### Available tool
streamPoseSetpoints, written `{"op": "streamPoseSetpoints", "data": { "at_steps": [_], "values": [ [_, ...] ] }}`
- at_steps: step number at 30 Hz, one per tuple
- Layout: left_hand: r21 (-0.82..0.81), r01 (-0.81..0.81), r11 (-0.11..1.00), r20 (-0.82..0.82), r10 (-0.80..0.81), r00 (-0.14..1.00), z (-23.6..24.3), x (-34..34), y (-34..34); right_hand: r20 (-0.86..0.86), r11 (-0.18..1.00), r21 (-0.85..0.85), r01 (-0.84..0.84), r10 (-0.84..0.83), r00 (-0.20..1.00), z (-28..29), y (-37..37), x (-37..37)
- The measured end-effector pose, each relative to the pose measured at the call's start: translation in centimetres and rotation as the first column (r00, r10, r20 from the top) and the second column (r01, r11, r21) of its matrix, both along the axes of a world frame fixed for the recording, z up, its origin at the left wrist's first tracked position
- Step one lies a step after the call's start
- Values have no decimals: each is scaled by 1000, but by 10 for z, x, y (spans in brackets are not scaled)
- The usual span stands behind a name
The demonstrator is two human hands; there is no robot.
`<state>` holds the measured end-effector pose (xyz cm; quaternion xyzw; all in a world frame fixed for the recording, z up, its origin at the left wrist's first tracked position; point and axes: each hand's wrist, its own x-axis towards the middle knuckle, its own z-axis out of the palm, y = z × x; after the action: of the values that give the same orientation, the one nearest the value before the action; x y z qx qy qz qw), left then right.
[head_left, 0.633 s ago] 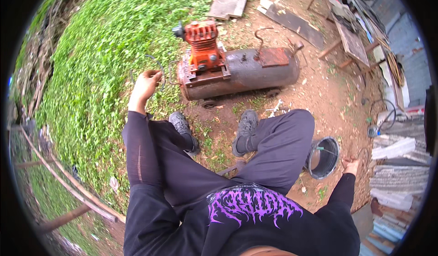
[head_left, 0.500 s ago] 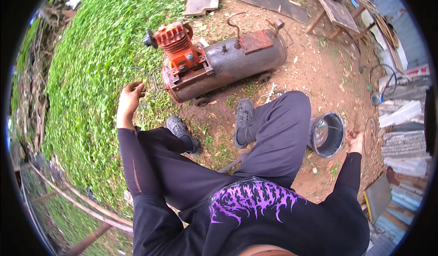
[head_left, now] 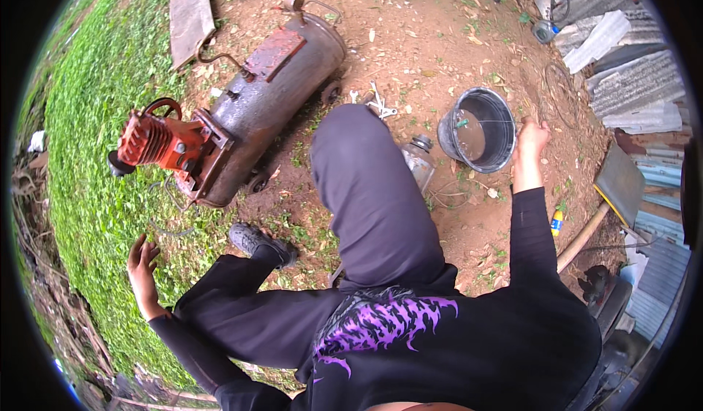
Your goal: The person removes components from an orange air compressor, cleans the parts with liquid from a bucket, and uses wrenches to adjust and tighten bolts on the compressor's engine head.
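My left hand [head_left: 143,261] hangs open at the lower left, fingers apart and holding nothing, above the grass. My right hand [head_left: 533,136] has its fingers curled beside the rim of a black bucket [head_left: 500,136] with murky liquid in it; I cannot tell what they grip. An orange compressor pump [head_left: 168,140] with a flywheel sits on a rusty horizontal tank [head_left: 267,114] on small wheels. A metal container with a dark cap [head_left: 419,163] stands left of the bucket, partly behind my knee. Several wrenches [head_left: 379,105] lie on the dirt near the tank.
Boards [head_left: 189,23] lie behind the tank. Corrugated sheets [head_left: 633,81], a hose [head_left: 558,5] and a tilted grey panel [head_left: 621,180] with a wooden pole [head_left: 582,239] line the right side. A small yellow bottle [head_left: 556,222] lies below the bucket. Grass [head_left: 99,162] covers the left.
My view has swung rightward, shifting the compressor left and bringing the bucket nearer the middle. My right hand is closer to the bucket's rim. My left hand's fingers are more spread.
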<state>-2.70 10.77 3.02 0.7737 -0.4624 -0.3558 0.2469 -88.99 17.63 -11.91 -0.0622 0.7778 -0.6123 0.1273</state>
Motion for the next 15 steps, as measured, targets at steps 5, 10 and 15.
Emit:
{"op": "streamPoseSetpoints", "data": {
  "at_steps": [5,10,15],
  "values": [
    [14,-24,1000,267,19,964,27,74,13,-335,910,-169,-378,308,891,-31,-12,84],
    [-190,-369,910,119,394,911,-21,107,22,381,754,-45,-656,620,686,-81,-67,152],
    [39,-297,954,54,295,954,-40,79,16,517,357,302,-884,718,466,-245,-118,163]
  ]
}}
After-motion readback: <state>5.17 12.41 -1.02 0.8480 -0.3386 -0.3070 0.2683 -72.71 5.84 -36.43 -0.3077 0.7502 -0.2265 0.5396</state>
